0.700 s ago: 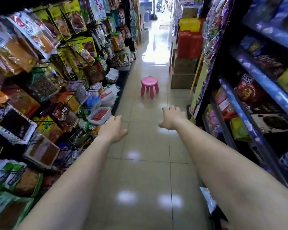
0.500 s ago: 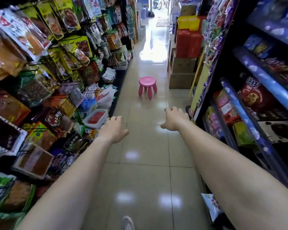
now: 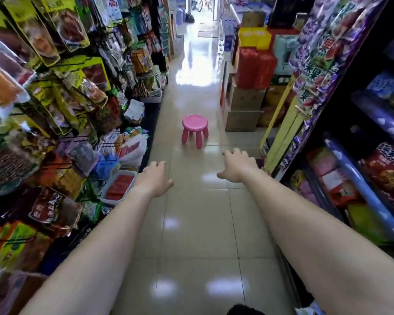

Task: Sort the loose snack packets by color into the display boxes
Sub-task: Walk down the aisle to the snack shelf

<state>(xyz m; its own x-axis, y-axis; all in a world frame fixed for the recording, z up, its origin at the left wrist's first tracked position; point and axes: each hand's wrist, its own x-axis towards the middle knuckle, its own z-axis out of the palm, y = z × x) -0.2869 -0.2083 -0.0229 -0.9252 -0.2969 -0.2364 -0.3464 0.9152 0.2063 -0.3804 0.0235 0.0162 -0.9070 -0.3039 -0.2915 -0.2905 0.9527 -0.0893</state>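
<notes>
Both arms reach straight out down a narrow shop aisle. The left hand and the right hand are palm-down with fingers loosely spread and slightly bent, and neither holds anything.

The nearest likely target is a white tray of red packets, just left of and below the left hand. It looks like one of the display boxes, though I cannot be sure. Nothing has been picked up yet.

Risks, as I judge them:
- A pink stool stands on the tiled floor ahead of and between the hands. Walking on with eyes on the racks could mean a trip.
- The hanging snack packets crowd close to the left forearm, so a careless sweep could knock some off their hooks.
- Colours on that rack are thoroughly mixed, so a hasty grab could pull the wrong shade.

Hard to make out:
- The palms are hidden.
- The print on most packets is blurred.
- The snack shelves to the right of the right hand sit in shadow.
- A dark shape at the bottom edge is cut off.
- The cardboard cartons beyond the right hand hide their contents.
</notes>
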